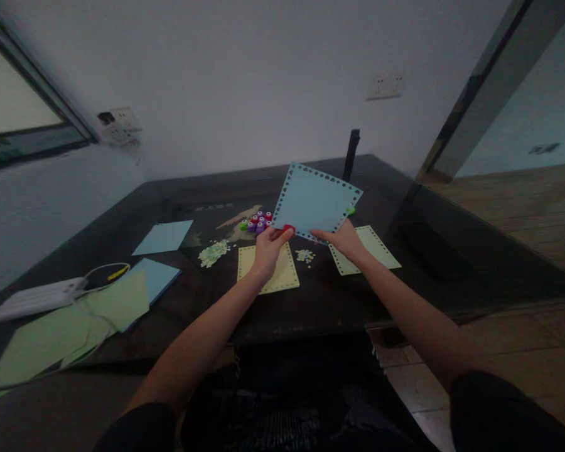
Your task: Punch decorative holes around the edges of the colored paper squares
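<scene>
A blue sheet [315, 202] with small shapes punched along its edges is held up above the dark table. My left hand [269, 246] is closed at its lower left corner, with a small red punch [288, 230] at the fingertips. My right hand [343, 240] grips the lower right edge, thumb on the near face. Below my left hand lies a yellow sheet [282, 275] with a punched border. A pale green sheet [374, 251], also punched, lies under my right wrist. Several colourful punches [258, 222] stand behind my left hand.
Paper bits form a larger pile [214, 252] and a smaller one [305, 255] on the table [207, 314]. Blue sheets [164, 238], green sheets [42, 339] and a white power strip [40, 298] with a cable lie left. A black object [433, 251] lies right; a black post [351, 154] stands behind.
</scene>
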The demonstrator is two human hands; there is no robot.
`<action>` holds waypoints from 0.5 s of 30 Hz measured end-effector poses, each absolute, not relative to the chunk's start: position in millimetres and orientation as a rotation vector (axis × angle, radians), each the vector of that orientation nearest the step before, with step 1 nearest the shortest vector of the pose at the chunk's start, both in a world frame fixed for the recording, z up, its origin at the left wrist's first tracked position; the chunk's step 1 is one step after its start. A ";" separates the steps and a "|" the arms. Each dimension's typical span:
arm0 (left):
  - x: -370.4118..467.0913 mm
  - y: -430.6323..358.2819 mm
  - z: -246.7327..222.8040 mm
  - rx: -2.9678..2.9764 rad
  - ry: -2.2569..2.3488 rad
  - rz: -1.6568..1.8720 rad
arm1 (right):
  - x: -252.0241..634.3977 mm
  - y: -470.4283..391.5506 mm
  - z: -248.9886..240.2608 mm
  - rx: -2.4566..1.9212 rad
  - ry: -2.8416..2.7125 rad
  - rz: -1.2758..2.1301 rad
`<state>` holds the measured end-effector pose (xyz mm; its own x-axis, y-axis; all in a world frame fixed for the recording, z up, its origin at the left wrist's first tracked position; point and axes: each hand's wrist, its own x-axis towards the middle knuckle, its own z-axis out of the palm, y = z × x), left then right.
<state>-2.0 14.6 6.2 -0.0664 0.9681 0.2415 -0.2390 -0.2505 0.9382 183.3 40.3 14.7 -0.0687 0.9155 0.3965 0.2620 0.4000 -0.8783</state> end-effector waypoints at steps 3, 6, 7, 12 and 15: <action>-2.4 14.5 6.7 1.165 0.919 1.515 | 183.7 41.6 13.6 -1.074 -1.573 0.767; -2.3 13.9 7.1 1.166 0.921 1.517 | 184.1 42.4 12.7 -1.076 -1.567 0.772; -2.2 13.8 7.1 1.167 0.925 1.516 | 184.1 42.4 12.7 -1.076 -1.568 0.775; -1.7 14.1 5.6 1.151 0.896 1.505 | 183.0 40.7 14.8 -1.058 -1.575 0.786; -1.7 14.2 5.0 1.144 0.889 1.507 | 182.2 39.8 16.1 -1.042 -1.575 0.784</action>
